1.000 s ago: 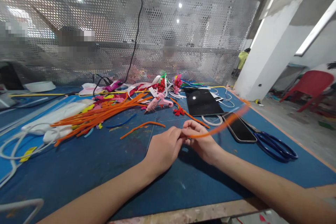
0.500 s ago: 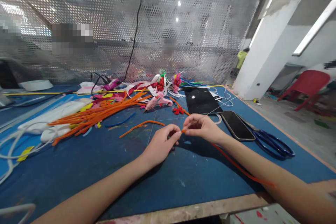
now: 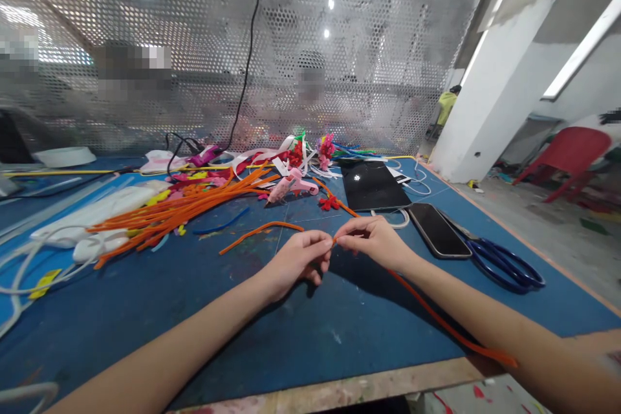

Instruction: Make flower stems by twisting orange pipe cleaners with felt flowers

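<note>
My left hand (image 3: 298, 259) and my right hand (image 3: 376, 242) meet above the blue mat (image 3: 169, 297), both pinching one end of an orange pipe cleaner (image 3: 436, 320). The rest of that pipe cleaner trails under my right forearm toward the table's front edge. A single bent orange pipe cleaner (image 3: 259, 233) lies just beyond my left hand. A heap of orange pipe cleaners (image 3: 184, 210) lies farther left.
A pink glue gun (image 3: 291, 187), a black tablet (image 3: 371, 186), a phone (image 3: 436, 229) and blue scissors (image 3: 502, 265) lie around the hands. White cables (image 3: 29, 259) sit at left. A perforated metal screen (image 3: 291, 65) backs the table; a red chair (image 3: 572, 155) stands right.
The long tail of the orange pipe cleaner swung from up and right of my hands down under my right forearm. My left fingers closed onto its end beside my right fingers.
</note>
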`<state>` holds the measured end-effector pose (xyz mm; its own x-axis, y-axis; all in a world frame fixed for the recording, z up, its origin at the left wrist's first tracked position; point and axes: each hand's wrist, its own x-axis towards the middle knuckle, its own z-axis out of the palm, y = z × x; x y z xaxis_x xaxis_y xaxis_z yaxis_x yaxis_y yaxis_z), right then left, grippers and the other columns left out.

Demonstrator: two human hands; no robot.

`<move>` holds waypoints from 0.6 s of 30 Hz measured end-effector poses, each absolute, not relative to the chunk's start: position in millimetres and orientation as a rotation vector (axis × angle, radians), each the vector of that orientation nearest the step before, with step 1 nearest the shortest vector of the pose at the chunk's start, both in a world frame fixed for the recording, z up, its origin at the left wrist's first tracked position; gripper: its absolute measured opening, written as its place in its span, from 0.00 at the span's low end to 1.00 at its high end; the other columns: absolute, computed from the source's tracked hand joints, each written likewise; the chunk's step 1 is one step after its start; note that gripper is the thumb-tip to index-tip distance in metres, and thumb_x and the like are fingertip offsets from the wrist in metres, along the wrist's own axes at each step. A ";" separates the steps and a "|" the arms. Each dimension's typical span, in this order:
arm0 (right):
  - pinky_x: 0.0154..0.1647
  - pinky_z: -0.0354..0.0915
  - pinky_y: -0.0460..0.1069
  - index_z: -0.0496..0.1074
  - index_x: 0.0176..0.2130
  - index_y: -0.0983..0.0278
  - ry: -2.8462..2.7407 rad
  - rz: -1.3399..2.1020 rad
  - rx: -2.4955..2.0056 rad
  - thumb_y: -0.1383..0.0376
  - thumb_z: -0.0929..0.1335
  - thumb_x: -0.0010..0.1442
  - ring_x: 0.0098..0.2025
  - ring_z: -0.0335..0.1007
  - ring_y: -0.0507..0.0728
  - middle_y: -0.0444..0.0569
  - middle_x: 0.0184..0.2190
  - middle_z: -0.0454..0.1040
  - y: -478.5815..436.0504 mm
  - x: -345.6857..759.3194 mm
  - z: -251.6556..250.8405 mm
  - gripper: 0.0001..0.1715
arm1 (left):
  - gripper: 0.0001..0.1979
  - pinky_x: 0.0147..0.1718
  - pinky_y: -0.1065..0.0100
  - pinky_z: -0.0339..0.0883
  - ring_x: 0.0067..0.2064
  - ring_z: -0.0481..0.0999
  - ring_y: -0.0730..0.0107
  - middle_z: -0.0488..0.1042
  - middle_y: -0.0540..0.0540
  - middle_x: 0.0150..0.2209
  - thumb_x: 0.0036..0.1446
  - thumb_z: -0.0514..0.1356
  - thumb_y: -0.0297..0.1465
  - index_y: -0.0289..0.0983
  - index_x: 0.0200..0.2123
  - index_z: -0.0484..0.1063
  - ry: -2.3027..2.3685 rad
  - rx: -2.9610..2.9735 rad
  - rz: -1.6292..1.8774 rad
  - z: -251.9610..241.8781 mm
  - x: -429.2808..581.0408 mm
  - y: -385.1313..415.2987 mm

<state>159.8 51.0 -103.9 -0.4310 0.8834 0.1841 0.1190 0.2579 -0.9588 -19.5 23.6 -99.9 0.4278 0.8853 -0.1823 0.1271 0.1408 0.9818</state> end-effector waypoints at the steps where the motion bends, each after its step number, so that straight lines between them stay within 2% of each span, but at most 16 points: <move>1: 0.20 0.59 0.43 0.76 0.28 0.65 -1.703 1.268 -0.948 0.62 0.71 0.48 0.19 0.62 0.48 0.42 0.19 0.70 50.1 157.8 -105.8 0.08 | 0.11 0.20 0.74 0.61 0.24 0.65 0.75 0.63 0.52 0.25 0.57 0.53 0.39 0.36 0.33 0.65 1.102 1.575 0.743 -100.7 -19.7 23.5; 5: 0.18 0.57 0.41 0.73 0.25 0.67 -1.319 1.565 -1.005 0.62 0.72 0.44 0.18 0.60 0.46 0.41 0.17 0.68 41.6 149.3 -108.7 0.10 | 0.11 0.26 0.69 0.59 0.31 0.70 0.68 0.70 0.46 0.30 0.60 0.51 0.35 0.35 0.34 0.68 1.355 2.764 0.705 -97.3 -23.0 21.5; 8: 0.16 0.54 0.39 0.71 0.22 0.68 -1.066 1.733 -1.010 0.64 0.74 0.41 0.18 0.60 0.45 0.41 0.17 0.67 35.3 145.9 -106.2 0.11 | 0.11 0.24 0.68 0.54 0.29 0.69 0.68 0.69 0.46 0.26 0.61 0.48 0.28 0.35 0.32 0.69 1.278 3.328 0.548 -90.4 -24.2 19.7; 10: 0.15 0.53 0.39 0.70 0.21 0.69 -1.008 1.787 -1.007 0.65 0.74 0.40 0.18 0.60 0.45 0.41 0.16 0.66 33.1 145.6 -104.0 0.11 | 0.10 0.24 0.68 0.52 0.29 0.68 0.68 0.68 0.47 0.26 0.60 0.48 0.25 0.36 0.32 0.68 1.228 3.452 0.519 -86.5 -23.6 18.7; 18: 0.13 0.54 0.37 0.69 0.20 0.68 -0.792 1.952 -1.022 0.67 0.73 0.43 0.17 0.60 0.44 0.42 0.16 0.66 32.9 147.0 -104.5 0.09 | 0.08 0.23 0.67 0.50 0.28 0.66 0.67 0.67 0.46 0.26 0.58 0.50 0.23 0.36 0.30 0.66 1.332 3.407 0.520 -88.0 -18.2 17.6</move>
<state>147.0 32.9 -104.5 -0.3737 0.8485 -0.3746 -0.3475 -0.5026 -0.7916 -18.2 17.6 -88.0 0.7227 0.5413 0.4297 0.6892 -0.6103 -0.3905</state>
